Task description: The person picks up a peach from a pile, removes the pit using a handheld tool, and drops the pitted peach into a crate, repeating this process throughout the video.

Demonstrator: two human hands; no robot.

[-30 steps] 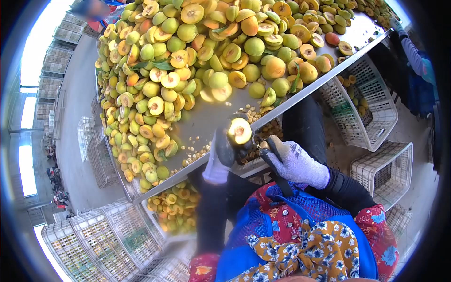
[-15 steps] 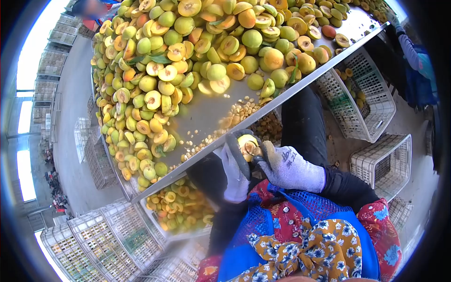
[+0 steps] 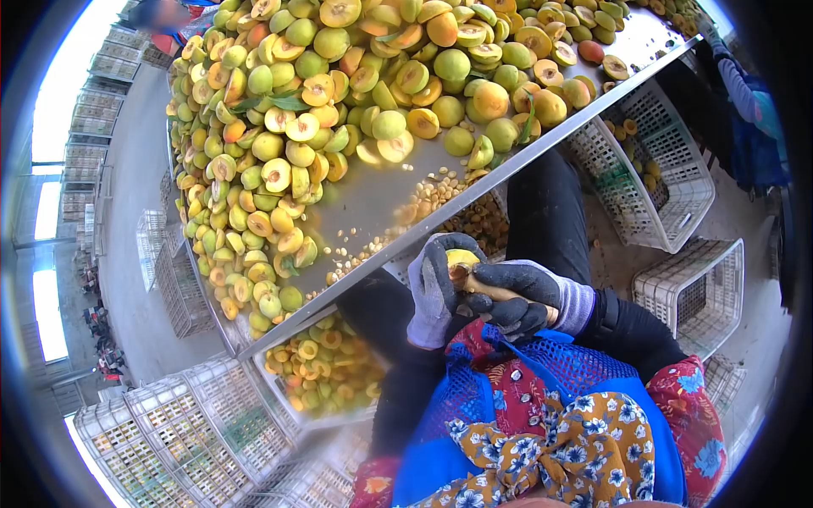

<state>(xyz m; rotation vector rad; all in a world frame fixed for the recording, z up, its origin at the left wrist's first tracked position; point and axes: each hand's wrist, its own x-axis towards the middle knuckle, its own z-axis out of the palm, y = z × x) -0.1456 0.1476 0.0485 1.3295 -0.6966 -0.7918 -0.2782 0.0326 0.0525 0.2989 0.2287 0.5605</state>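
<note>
My left hand [image 3: 430, 290], in a grey-and-lilac work glove, is closed around a cut yellow-green peach [image 3: 461, 256] just off the table's front edge. My right hand [image 3: 529, 292], gloved the same way, wraps around a pale wooden-handled tool [image 3: 501, 294]. The tool's tip meets the peach's cut face; its working end is hidden by the fruit and fingers. Beyond the hands, the metal table [image 3: 360, 203] bears a big heap of whole and halved peaches [image 3: 279, 152]. Loose pits [image 3: 432, 196] lie by its rim.
Below the table edge at left stands a crate of peach halves [image 3: 322, 364]. More pits [image 3: 478, 224] lie beneath the edge. White plastic crates [image 3: 648, 207] stand at right, others [image 3: 195, 423] at lower left. Another person's sleeve [image 3: 741, 89] shows at far right.
My right hand has turned, so its fingers now wrap the tool and the wooden handle shows. The peach has tilted in my left hand, showing less of its cut face.
</note>
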